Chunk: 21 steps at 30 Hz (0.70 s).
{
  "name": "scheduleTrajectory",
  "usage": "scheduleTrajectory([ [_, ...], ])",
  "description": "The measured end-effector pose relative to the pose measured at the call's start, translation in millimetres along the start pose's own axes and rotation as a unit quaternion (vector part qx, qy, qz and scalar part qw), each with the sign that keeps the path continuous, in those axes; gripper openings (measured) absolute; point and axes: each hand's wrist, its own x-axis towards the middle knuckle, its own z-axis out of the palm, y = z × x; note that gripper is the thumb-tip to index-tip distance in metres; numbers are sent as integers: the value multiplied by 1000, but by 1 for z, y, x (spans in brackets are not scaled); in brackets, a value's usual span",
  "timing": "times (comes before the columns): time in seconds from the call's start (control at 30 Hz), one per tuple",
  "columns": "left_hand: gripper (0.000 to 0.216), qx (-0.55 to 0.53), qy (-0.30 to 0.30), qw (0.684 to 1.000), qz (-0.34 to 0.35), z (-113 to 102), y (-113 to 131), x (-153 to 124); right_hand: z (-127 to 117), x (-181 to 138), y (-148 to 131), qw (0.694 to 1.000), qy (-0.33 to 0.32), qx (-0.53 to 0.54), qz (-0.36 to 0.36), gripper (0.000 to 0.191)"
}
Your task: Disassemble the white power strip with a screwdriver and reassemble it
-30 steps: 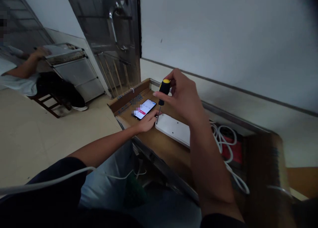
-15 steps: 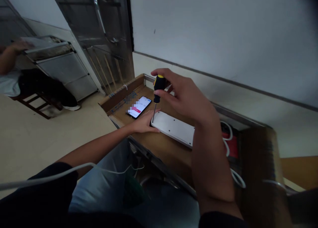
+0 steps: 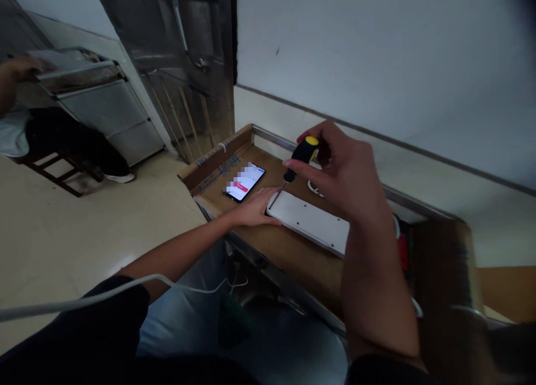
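Right hand: the right hand (image 3: 347, 175) is nearest the camera, its forearm rising from the lower edge; its fingers are closed around the handle of a screwdriver (image 3: 298, 160).
Screwdriver: black grip with a yellow cap, tilted so the shaft slants down and to the left; its tip meets the near-left corner of the power strip (image 3: 310, 222).
Left hand: the left hand (image 3: 256, 207) lies flat and open, palm down, pressed against the strip's left end, just beside the screwdriver tip.
Key relation: the strip sits directly below and slightly left of the right hand; its long axis runs from the left hand away to the right, partly under the right wrist. The left hand is the nearer of the 2 to the worked corner.
Power strip: white, long, rounded corners, underside up, with small dark screw holes showing.
Table: the brown table (image 3: 288, 259) carries the strip.
Phone: a phone (image 3: 244, 183), screen lit, lies just beyond the left hand.
Cable: a white cable (image 3: 315, 189) shows behind the strip.
Far left: another person's arm (image 3: 12, 77) rests on a metal cabinet (image 3: 98, 103).
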Motion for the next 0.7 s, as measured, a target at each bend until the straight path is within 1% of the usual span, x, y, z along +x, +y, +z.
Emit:
scheduleTrajectory([
  [0.13,108,-13,9,1000,15,4,-5,2,8,-1,-6,998,20,-45,33,41],
  [0.23,106,-20,13,1000,-1,7,-7,5,6,7,-15,989,-9,-137,61,38],
  [0.3,106,-26,15,999,-14,7,-8,6,0,14,-25,967,-65,-240,48,36],
  [0.37,107,-35,15,999,-17,7,-8,7,-7,21,-39,931,-141,-336,3,34],
  [0.4,108,-39,14,999,-16,7,-8,7,-10,24,-46,915,-174,-362,-16,32],
  [0.47,111,-41,11,999,-19,6,-8,7,-14,31,-60,896,-227,-380,-36,28],
  [0.53,116,-37,8,999,-26,5,-9,7,-15,38,-70,884,-270,-380,-36,32],
  [0.6,119,-28,4,999,-32,3,-9,7,-14,45,-75,873,-305,-380,-15,30],
  [0.67,121,-16,-3,999,-36,1,-9,8,-13,52,-79,869,-317,-379,16,19],
  [0.7,120,-10,-7,999,-37,0,-8,8,-13,54,-80,870,-318,-376,30,17],
])
